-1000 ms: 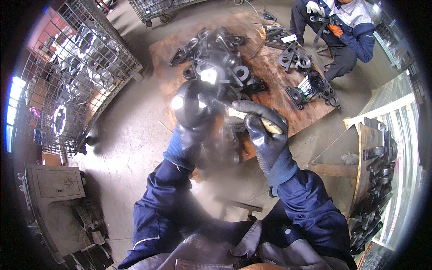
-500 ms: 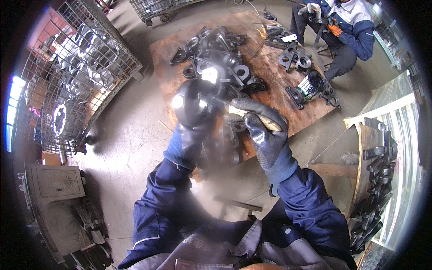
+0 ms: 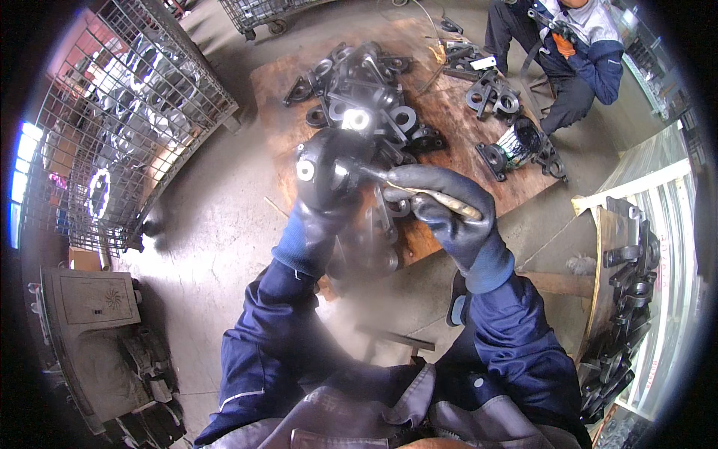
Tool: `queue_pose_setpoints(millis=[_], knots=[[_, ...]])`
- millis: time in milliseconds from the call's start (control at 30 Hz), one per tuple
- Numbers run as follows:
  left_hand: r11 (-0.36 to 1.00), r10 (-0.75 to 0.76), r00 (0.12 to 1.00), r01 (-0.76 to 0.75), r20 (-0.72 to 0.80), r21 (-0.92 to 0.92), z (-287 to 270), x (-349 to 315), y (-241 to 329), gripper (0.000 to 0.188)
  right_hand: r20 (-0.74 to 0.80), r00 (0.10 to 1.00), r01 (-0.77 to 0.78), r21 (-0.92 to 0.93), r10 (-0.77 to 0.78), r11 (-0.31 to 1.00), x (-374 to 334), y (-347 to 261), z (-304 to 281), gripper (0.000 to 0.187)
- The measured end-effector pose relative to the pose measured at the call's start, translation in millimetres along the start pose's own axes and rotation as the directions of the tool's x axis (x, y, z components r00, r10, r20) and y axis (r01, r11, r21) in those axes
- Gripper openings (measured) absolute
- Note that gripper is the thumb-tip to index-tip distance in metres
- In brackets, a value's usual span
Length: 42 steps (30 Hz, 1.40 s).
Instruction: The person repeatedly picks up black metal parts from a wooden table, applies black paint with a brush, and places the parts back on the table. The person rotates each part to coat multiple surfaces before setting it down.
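My left hand (image 3: pixel 320 208), in a dark glove, is closed around a black metal part (image 3: pixel 329 166). The part looks glossy and rounded, and a haze over the picture blurs its outline and my fingers. My right hand (image 3: pixel 467 198), gloved too, grips a paintbrush (image 3: pixel 446 200) by its pale wooden handle. The brush's dark tip meets the right side of the part. Beyond my hands, black metal brackets with round holes (image 3: pixel 402 118) lie heaped on a brown board (image 3: pixel 456 172). A can (image 3: pixel 516 144) smeared with black stands toward the board's right side.
At the far right a co-worker (image 3: pixel 576 56) sits holding a dark part. A wire cage (image 3: pixel 161 112) full of metal parts stands at left, above a grey cabinet (image 3: pixel 97 299). More black parts (image 3: pixel 636 277) line a rack at right. Another wire cart (image 3: pixel 269 11) is at the back.
My right hand has shifted slightly right and turned, tilting the brush handle flatter. My left hand has hardly moved, while the held part has turned a little. The co-worker's hands have moved.
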<state>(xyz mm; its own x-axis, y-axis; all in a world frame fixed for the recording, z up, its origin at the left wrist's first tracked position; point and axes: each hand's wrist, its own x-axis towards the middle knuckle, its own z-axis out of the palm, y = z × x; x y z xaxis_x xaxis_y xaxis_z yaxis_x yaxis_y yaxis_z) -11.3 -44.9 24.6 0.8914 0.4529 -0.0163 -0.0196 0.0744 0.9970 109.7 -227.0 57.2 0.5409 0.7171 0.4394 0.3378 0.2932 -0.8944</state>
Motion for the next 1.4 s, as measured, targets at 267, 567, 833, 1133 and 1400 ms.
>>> queue_pose_setpoints(millis=[267,567,833,1133,1400], knots=[[0.995,0.041,0.999,-0.040,-0.009,0.091,-6,2,-8,0.024,-0.017,0.996,-0.089,0.091,0.091,0.992,-8,-1,11,0.028],[0.999,-0.016,0.999,0.014,-0.031,-0.049,1,3,-12,0.039,-0.199,0.863,-0.304,0.529,0.464,0.792,-5,-7,21,0.029],[0.970,0.193,0.980,-0.185,-0.039,0.158,4,11,-17,0.029,-0.178,0.891,-0.247,0.580,0.417,0.776,-19,5,30,0.039],[0.708,0.416,0.878,-0.477,0.239,0.521,-7,6,-22,0.026,-0.054,0.862,-0.409,0.513,0.505,0.754,-13,-9,16,0.031],[0.996,-0.031,0.992,0.041,0.120,-0.083,-5,-3,-7,0.035,-0.276,0.958,-0.160,-0.301,0.074,0.940,-10,11,-25,0.027]])
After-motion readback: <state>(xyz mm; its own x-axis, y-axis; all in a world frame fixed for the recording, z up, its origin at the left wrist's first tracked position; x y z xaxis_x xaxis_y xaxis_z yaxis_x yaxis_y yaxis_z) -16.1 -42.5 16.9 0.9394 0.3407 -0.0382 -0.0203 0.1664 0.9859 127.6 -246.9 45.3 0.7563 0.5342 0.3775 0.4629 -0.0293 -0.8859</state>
